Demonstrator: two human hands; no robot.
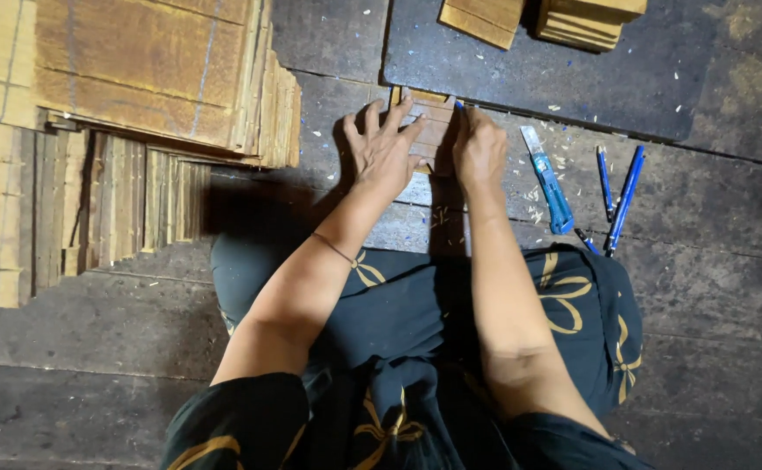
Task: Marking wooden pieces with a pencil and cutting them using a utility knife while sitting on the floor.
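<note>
While half hidden beneath both hands, small brown wooden piece pinned by left hand, fingers spread flat; right hand curled, grip unclear.

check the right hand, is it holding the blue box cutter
No, the box cutter lies on the floor beside the right hand, which grips a blue pen on the small wood piece.

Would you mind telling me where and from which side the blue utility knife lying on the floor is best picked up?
Grip the utility knife by its blue handle, the lower, thicker part nearest the person. Its pale blade end points away, toward the dark mat. It lies flat just right of the right hand, so coming from above with that hand, pinching across the handle's long sides, looks easiest and keeps fingers off the blade.
</note>
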